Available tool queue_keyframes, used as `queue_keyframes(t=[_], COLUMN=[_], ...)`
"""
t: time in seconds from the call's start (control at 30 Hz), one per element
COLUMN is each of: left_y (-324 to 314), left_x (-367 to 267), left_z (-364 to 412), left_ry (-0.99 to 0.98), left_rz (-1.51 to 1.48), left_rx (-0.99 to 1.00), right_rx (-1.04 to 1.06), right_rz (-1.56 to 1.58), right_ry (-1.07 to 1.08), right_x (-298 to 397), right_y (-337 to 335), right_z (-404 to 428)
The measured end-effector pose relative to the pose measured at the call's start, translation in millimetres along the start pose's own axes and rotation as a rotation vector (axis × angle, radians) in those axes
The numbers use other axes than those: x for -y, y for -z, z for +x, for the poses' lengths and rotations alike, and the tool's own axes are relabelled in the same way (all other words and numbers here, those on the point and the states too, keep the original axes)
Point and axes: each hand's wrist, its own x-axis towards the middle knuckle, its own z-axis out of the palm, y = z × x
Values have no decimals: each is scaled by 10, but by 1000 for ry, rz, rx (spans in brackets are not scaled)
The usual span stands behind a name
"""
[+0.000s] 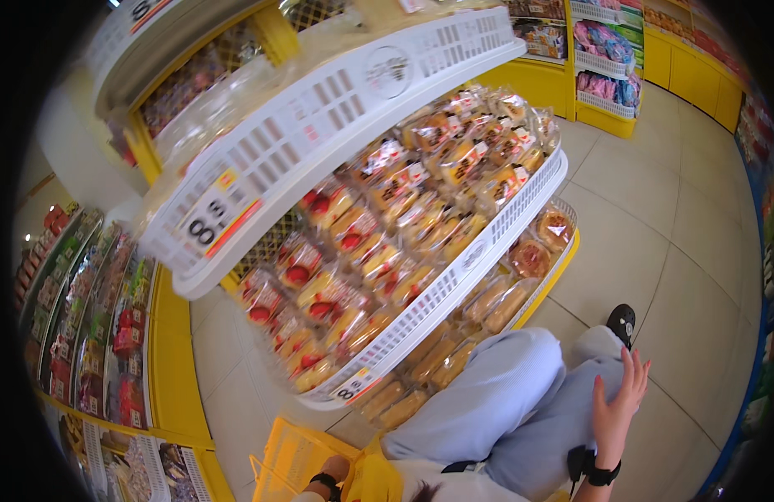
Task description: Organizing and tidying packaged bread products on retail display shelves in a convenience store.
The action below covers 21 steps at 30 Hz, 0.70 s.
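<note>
My right hand [620,392] is empty with its fingers apart, over my right leg in light blue trousers [525,433]. A black band [603,472] is on that wrist. Low in the view, part of my left hand [337,465] shows beside a yellow plastic basket [293,455] and yellow cloth [376,474]; its fingers are hidden, so its grip cannot be told. Before me stands a tiered display rack. Its middle white plastic tray [424,305] holds rows of plastic-wrapped bread [387,257], some packs with red marks, others with dark ones.
An upper white tray [337,122] juts out above the bread. Beneath, a bottom tray [553,285] holds round and long wrapped buns [503,304]. Stocked shelves [92,314] stand at left, a yellow unit [603,122] at upper right. Tiled floor [625,238] runs along the right.
</note>
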Motion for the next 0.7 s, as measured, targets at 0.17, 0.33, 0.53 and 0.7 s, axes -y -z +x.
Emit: queue_keyframes(t=[0.17,0.33,0.53,0.7], left_y=[131,185,-555,-657], left_x=[-284,-601,-537,-667], left_z=[155,122,180,238], left_ry=[216,310,229,615], left_rz=[-182,-158,-239,-244], left_rx=[94,145,-330,-407], right_rx=[21,81,59,101], right_rz=[-14,-80,-113,-50], right_ry=[81,187,269,455], right_x=[17,-37,-472,-914], right_y=[110,166,289,228], right_z=[372,702,1363,1922])
